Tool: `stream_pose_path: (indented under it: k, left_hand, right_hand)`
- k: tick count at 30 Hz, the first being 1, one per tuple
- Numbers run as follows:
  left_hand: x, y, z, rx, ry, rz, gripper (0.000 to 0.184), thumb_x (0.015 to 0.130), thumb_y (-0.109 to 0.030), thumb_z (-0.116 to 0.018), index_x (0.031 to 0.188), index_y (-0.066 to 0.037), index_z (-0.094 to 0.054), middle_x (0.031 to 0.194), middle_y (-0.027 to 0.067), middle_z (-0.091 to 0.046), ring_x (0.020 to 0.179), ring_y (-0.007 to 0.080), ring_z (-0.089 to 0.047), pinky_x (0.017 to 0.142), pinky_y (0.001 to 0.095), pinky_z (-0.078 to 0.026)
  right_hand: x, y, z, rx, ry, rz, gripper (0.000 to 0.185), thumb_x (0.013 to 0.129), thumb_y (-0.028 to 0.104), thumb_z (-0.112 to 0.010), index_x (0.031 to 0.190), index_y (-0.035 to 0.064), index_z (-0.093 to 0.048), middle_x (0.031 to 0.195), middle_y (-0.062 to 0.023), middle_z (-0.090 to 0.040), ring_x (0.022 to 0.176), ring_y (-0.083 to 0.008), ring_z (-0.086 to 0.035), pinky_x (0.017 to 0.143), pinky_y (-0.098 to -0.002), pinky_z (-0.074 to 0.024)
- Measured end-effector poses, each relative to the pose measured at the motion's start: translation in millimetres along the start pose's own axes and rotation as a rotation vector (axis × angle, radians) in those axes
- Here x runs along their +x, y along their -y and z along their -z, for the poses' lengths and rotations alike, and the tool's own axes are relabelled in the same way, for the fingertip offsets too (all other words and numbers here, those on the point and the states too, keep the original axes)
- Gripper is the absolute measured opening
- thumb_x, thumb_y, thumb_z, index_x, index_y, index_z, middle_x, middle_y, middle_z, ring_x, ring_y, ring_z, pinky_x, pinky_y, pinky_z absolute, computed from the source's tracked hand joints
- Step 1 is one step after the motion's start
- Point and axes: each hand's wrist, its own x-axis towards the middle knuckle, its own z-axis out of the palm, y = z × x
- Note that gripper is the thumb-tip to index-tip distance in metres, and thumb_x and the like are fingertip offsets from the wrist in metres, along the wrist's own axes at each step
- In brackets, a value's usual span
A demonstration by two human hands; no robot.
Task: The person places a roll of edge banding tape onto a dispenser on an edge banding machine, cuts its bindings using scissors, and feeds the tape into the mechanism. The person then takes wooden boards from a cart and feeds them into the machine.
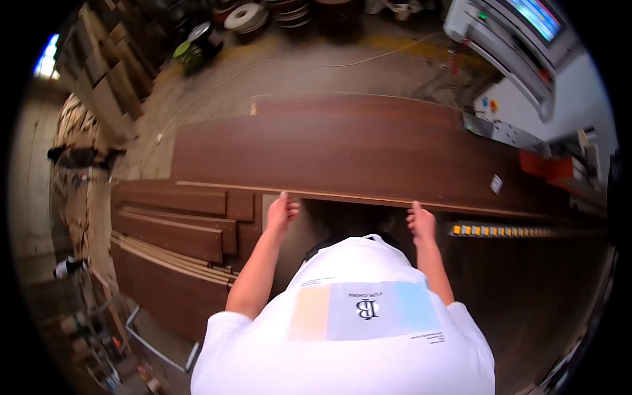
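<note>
A large dark-brown wood-grain board (342, 141) lies flat across the view in front of me, its pale near edge facing my body. My left hand (283, 210) is closed on that edge, left of the middle, with the fingers curled and partly hidden. Further right along the same edge, my right hand (421, 221) also grips the board, thumb side up. A small white label (496, 184) sticks to the board's right part.
Stacked brown panels and strips (174, 237) lie to my left. A machine (526, 79) with a lit screen stands at the far right. Right of me runs a yellow-marked roller strip (500, 231). Rolls of edging (246, 18) and a green object (189, 56) sit on the floor beyond.
</note>
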Motion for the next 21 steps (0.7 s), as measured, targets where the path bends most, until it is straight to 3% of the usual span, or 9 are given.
stream_pose_path:
  k: [1,14,18,21]
  left_hand:
    - [6,2,-4,0.036,0.012,0.003,0.045,0.106,-0.051,-0.053,0.103,-0.007,-0.061,0.084,0.0075,-0.072,0.062,0.0108,-0.062,0.057,0.0272,-0.05]
    - [-23,21,-113,0.113,0.144,0.142,0.044,0.108,-0.048,-0.05,0.102,-0.006,-0.062,0.079,0.0073,-0.071,0.062,0.0121,-0.062,0.061,0.0284,-0.05]
    - [-22,26,-125,0.198,0.35,0.162,0.046,0.108,-0.048,-0.049,0.099,-0.005,-0.064,0.079,0.0065,-0.072,0.063,0.0128,-0.064,0.061,0.0289,-0.049]
    - [-25,23,-115,0.327,0.477,0.119,0.044,0.107,-0.046,-0.051,0.103,-0.004,-0.065,0.083,0.0067,-0.072,0.067,0.0133,-0.065,0.064,0.0281,-0.051]
  right_hand:
    - [4,-2,8,0.033,-0.015,0.01,0.045,0.1,0.046,-0.067,0.094,0.0014,-0.069,0.064,-0.0011,-0.059,0.046,-0.006,-0.049,0.041,-0.0197,-0.0316]
    - [41,13,112,-0.022,-0.228,-0.029,0.039,0.098,0.052,-0.068,0.082,0.0168,-0.062,0.067,0.0095,-0.057,0.048,-0.0005,-0.044,0.039,-0.0177,-0.0248]
    - [54,8,129,0.099,-0.382,-0.056,0.039,0.097,0.054,-0.068,0.087,0.0171,-0.061,0.067,0.0079,-0.058,0.047,-0.0013,-0.045,0.039,-0.0175,-0.0257]
    - [52,0,108,0.131,-0.379,-0.056,0.044,0.095,0.06,-0.068,0.09,0.0167,-0.061,0.068,0.008,-0.057,0.048,-0.0019,-0.044,0.039,-0.0177,-0.0255]
